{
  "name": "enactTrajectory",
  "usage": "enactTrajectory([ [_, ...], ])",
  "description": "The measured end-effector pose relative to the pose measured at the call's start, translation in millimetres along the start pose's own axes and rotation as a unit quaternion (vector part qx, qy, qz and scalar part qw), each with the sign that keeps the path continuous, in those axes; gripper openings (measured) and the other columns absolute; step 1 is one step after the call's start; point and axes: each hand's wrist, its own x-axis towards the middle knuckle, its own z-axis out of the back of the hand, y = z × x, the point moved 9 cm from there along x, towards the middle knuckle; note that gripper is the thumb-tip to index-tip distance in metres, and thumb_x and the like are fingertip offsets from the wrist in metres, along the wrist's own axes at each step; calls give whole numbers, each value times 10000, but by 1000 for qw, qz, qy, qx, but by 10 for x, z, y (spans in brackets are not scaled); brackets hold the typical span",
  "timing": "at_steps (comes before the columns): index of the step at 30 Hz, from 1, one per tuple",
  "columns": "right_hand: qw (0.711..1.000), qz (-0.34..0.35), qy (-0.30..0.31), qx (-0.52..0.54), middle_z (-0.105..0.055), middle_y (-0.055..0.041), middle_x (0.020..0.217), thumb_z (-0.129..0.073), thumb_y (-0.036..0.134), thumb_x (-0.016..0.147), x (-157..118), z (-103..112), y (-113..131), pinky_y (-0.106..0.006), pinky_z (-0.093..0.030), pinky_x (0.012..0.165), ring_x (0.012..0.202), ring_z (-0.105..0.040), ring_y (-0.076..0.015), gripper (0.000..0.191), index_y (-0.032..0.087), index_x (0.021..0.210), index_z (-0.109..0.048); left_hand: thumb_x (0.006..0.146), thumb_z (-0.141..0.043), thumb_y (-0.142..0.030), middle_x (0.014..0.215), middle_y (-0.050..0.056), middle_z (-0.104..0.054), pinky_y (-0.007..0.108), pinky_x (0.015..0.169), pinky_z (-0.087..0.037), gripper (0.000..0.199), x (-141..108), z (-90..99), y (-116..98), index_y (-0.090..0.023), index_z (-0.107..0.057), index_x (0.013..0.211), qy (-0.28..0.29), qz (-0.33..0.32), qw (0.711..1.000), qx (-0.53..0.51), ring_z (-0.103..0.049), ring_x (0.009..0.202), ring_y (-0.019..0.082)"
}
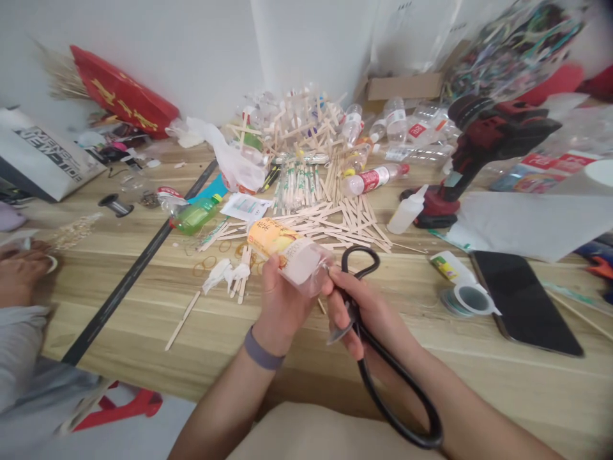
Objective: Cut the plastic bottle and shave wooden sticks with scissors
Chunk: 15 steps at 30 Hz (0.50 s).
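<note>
My left hand (285,306), with a grey band on the wrist, is closed around a clear plastic bottle (275,241) with a yellow fruit label. The bottle's near end looks cut and bent. My right hand (371,310) grips black-handled scissors (363,335), one loop pointing up and the other hanging toward me. Its thumb and index finger meet the bottle's near edge; whether they pinch it is hard to tell. The scissor blades are mostly hidden by the fingers. Just beyond the left hand lie sticks tied with white plastic (238,275).
Loose wooden sticks (357,223) spread across the table's middle. A white glue bottle (407,211), red-black power drill (445,191), tape roll (469,299) and black phone (527,300) lie right. Plastic bottles (395,121) crowd the back. Another person's hand (22,275) is at left.
</note>
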Motion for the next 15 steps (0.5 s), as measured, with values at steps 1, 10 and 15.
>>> enactTrajectory([
  [1, 1000, 16, 2, -21, -539, 64, 445, -568, 573, 827, -5, -1, 13, -157, -254, 267, 251, -437, -67, 391, 189, 760, -538, 656, -691, -645, 686, 90, -662, 373, 705, -522, 556, 6, -29, -13, -133, -683, 872, 25, -3, 1000, -2, -646, 669, 256],
  [10, 980, 44, 5, -195, -625, 8, 492, -569, 632, 816, -11, 10, -13, -158, -336, 295, 301, -527, -104, 470, 170, 730, -553, 819, -621, -488, 766, 87, -721, 231, 427, -425, 373, 24, 42, -60, -135, -708, 904, 9, 14, 999, 40, -638, 570, 178],
  [15, 998, -31, 55, -14, -591, 36, 441, -578, 540, 850, -33, -97, -204, -135, -278, 258, 257, -481, -82, 397, 161, 732, -572, 718, -741, -436, 759, 50, -731, 278, 648, -541, 263, 10, 101, -169, -202, -713, 835, -48, -63, 996, 45, -680, 668, 199],
])
